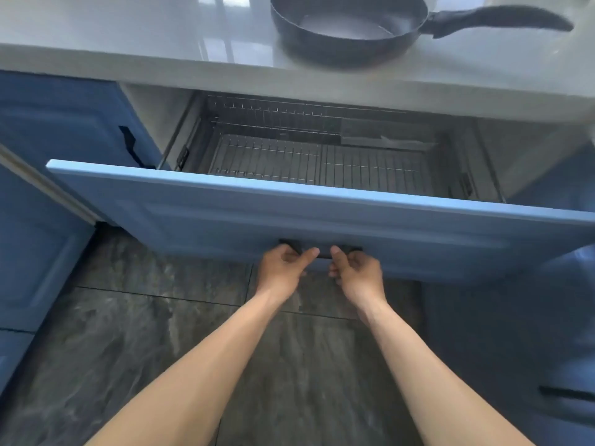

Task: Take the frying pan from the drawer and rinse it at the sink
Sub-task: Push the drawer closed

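A dark frying pan (pixel 347 24) with a long black handle pointing right rests on the grey countertop (pixel 161 37), above the drawer. The blue drawer (pixel 289 214) stands pulled out, and its wire rack (pixel 322 162) holds no pan. My left hand (pixel 283 268) and my right hand (pixel 357 268) are side by side at the drawer front's lower middle, both curled around the dark drawer handle (pixel 322 251). The sink is out of view.
Blue cabinet doors stand to the left (pixel 58 123) and right (pixel 547 333) of the drawer, each with a dark handle. A flat grey item (pixel 386 136) lies at the back right of the rack. Dark marbled floor tiles (pixel 161 349) lie below.
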The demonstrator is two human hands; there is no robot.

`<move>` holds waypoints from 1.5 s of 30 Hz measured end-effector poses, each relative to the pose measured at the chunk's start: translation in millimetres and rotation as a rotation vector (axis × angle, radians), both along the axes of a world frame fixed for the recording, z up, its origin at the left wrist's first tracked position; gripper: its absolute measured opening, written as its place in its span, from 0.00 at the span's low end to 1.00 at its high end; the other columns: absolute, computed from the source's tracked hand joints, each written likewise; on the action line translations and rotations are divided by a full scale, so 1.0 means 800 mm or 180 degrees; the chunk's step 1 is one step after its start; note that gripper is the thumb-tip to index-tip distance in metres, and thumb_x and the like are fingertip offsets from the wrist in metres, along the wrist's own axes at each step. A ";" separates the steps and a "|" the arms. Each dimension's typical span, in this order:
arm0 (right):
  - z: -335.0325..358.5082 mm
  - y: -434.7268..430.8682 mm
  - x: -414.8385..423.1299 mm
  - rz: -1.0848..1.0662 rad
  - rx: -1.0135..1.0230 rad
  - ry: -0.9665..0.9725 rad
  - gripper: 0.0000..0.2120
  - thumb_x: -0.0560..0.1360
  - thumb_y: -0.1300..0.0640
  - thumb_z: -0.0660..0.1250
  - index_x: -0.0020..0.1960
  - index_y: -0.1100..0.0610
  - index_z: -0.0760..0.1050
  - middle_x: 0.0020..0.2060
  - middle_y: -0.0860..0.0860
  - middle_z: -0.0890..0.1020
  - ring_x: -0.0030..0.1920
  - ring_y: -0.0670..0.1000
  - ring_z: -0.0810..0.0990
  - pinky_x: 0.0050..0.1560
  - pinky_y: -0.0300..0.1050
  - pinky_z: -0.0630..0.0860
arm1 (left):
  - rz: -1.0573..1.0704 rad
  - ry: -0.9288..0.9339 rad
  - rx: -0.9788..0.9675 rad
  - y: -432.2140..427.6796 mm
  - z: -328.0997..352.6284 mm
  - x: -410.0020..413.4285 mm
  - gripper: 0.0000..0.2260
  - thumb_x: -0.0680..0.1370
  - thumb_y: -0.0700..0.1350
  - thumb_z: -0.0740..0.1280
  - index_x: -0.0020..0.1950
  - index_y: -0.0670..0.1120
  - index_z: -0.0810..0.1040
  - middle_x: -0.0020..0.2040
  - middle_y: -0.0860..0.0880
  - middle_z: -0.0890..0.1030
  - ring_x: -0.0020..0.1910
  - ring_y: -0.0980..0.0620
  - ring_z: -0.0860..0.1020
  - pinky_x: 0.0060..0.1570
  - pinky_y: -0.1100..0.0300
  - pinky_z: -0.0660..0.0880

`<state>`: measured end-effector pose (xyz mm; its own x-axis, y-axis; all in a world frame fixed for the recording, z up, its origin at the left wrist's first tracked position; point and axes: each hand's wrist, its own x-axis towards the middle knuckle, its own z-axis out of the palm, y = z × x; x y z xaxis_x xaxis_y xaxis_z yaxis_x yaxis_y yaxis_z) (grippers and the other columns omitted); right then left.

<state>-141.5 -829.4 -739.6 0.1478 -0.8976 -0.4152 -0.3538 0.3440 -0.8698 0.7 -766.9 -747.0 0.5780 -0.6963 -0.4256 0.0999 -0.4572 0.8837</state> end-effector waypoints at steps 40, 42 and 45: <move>0.013 -0.216 0.102 -0.0027 0.0124 0.0078 0.18 0.84 0.46 0.70 0.45 0.59 0.82 0.37 0.52 0.86 0.38 0.49 0.84 0.54 0.52 0.85 | -0.0167 -0.0635 0.0280 -0.219 0.011 0.096 0.18 0.77 0.60 0.80 0.45 0.45 0.85 0.48 0.49 0.91 0.50 0.46 0.90 0.53 0.51 0.85; 0.031 -0.207 0.095 0.0243 -0.0177 0.0457 0.19 0.84 0.46 0.70 0.44 0.61 0.83 0.39 0.55 0.87 0.40 0.50 0.83 0.49 0.44 0.80 | -0.0177 -0.1037 0.0380 -0.201 0.025 0.098 0.18 0.76 0.63 0.79 0.49 0.48 0.87 0.52 0.50 0.91 0.54 0.47 0.90 0.58 0.51 0.84; 0.082 -0.184 0.066 0.0633 -0.0605 0.0980 0.23 0.82 0.42 0.72 0.65 0.60 0.80 0.60 0.55 0.86 0.63 0.54 0.83 0.57 0.42 0.75 | -0.0476 -0.1502 0.0332 -0.159 0.064 0.103 0.28 0.77 0.69 0.74 0.68 0.50 0.85 0.64 0.50 0.89 0.66 0.48 0.86 0.68 0.48 0.81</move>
<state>-88.8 -976.9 -673.7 0.2208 -0.9291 -0.2967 -0.6507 0.0862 -0.7544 83.0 -894.1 -695.5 0.6213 -0.7539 -0.2138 -0.3728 -0.5244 0.7656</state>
